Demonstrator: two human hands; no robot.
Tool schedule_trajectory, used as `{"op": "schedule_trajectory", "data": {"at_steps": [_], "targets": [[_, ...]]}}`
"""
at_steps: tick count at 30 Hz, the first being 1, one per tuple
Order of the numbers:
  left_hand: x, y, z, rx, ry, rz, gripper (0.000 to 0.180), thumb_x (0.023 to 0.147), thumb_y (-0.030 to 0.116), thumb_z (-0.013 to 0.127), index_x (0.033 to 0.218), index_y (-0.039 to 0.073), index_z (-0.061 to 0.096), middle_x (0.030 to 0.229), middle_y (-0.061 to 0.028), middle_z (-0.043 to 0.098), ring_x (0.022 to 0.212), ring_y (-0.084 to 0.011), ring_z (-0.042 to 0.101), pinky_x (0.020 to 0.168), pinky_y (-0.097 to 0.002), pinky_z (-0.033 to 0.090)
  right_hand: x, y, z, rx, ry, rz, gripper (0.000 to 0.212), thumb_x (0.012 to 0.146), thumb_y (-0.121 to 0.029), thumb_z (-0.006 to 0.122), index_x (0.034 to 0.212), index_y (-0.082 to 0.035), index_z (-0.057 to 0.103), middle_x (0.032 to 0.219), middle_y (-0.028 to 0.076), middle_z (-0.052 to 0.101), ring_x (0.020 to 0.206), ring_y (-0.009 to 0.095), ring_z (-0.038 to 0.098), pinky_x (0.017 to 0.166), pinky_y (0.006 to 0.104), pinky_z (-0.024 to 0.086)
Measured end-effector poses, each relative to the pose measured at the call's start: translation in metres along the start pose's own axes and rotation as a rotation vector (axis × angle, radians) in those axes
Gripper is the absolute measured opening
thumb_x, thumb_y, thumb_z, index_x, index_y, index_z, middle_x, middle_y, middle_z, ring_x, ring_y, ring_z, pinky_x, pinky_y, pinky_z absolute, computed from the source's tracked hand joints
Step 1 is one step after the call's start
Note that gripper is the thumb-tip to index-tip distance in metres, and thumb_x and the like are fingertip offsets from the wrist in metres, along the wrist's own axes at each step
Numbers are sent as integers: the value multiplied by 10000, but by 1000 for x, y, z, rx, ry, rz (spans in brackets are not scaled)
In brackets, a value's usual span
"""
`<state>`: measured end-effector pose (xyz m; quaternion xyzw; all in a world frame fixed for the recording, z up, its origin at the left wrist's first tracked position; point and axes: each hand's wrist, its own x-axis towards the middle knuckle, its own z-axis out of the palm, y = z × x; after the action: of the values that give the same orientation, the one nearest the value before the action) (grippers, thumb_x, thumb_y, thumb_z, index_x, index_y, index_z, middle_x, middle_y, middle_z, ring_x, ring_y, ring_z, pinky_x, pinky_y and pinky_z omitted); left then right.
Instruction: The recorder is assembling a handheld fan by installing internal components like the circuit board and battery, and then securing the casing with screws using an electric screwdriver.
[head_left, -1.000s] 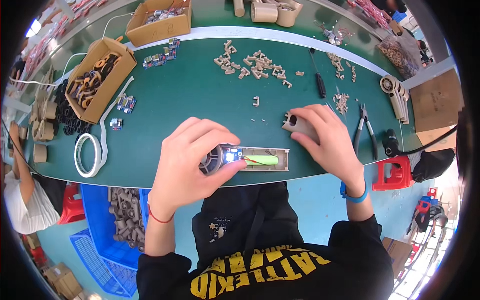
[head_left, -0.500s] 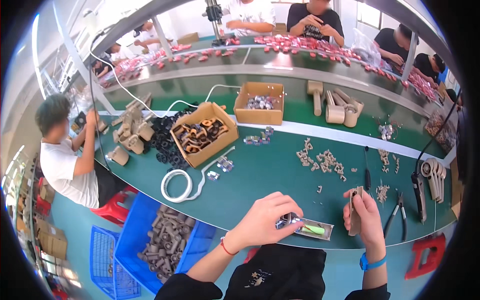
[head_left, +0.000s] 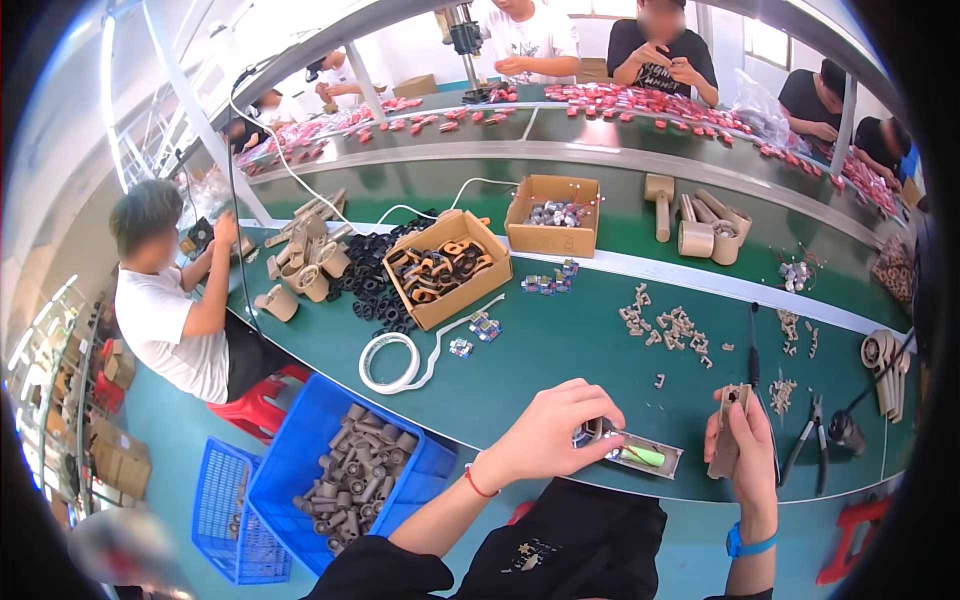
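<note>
My left hand [head_left: 562, 425] is closed around the round end of a tan handle half [head_left: 672, 461] at the table's near edge. A bright green battery cell [head_left: 642, 455] lies in this open half, with wiring beside it. My fingers hide most of the round end. To the right, my right hand [head_left: 752, 445] grips a matching tan handle cover [head_left: 729, 432], held upright and apart from the other half. Pliers [head_left: 808, 440] with dark handles lie just right of my right hand, and a thin black screwdriver [head_left: 754, 345] lies beyond it.
Small tan parts [head_left: 680, 330] lie scattered ahead. A carton of black-and-orange rings [head_left: 470, 298], a white tape roll [head_left: 389, 362] and small circuit boards [head_left: 485, 326] are to the left. Beside the table stands a blue crate [head_left: 275, 480]. A co-worker [head_left: 180, 310] sits at left.
The view has shifted, so the table appears farther right and lower. Both hands keep their holds. A blurred head now shows at lower left. The black corded tool at right sits differently.
</note>
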<state>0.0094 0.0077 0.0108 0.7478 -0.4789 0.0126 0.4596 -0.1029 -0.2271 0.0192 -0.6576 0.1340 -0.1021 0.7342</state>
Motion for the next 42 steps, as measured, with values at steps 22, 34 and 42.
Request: {"op": "schedule_trajectory", "data": {"at_steps": [22,34,42], "targets": [[1,-2,1,-45,18,-18,134,745,104,734,853,100,656,848,-8,653,769,-194,594,677,-295,479,-8,2,-21,76,-86,197,232,984,-231,457,1028,-7,498,643,36,514,455,88,457,402,223,375],[2,2,1,-10,-14,-16,131,724,90,737,830,103,661,827,-19,653,744,-207,596,674,-299,478,-4,2,-36,107,-64,435,243,972,-243,489,1092,-34,518,713,36,569,480,106,518,408,234,411],[6,-1,0,32,12,-51,182,651,-6,717,815,53,664,826,-62,670,771,-209,604,693,-308,463,19,-3,-40,146,-106,535,298,998,-253,453,1175,-24,523,781,62,622,522,120,566,443,221,438]]}}
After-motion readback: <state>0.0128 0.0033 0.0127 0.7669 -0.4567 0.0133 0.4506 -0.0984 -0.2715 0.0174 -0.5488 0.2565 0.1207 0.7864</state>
